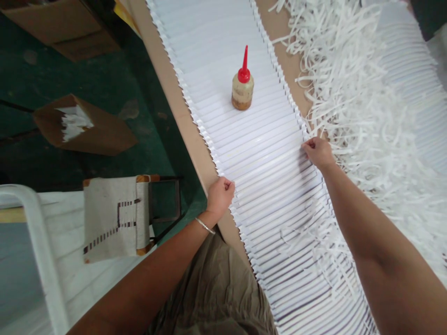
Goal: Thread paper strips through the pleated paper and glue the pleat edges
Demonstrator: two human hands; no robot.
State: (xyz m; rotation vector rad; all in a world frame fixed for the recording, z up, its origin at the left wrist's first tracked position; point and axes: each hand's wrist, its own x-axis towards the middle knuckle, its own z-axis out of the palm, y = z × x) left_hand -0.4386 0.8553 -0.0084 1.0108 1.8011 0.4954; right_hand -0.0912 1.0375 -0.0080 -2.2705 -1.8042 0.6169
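A long row of overlapping white paper sheets (209,60) runs along the table, their folded ends making jagged edges on both sides. My left hand (221,193) is closed in a pinch at the row's left edge. At the right edge, my right hand (318,151) pinches the other end of about the same sheet. What lies between the fingertips is mostly hidden. Farther up the row, a small bottle (242,93) with a red pointed nozzle and brownish contents stands upright on the sheets.
Loose white paper strips (377,116) are heaped to the right, with a few more strips (328,237) on the near sheets. The brown table edge (181,116) borders the row. Left below are a cardboard box (104,132), a woven stool (111,218) and a white tubular frame (38,242).
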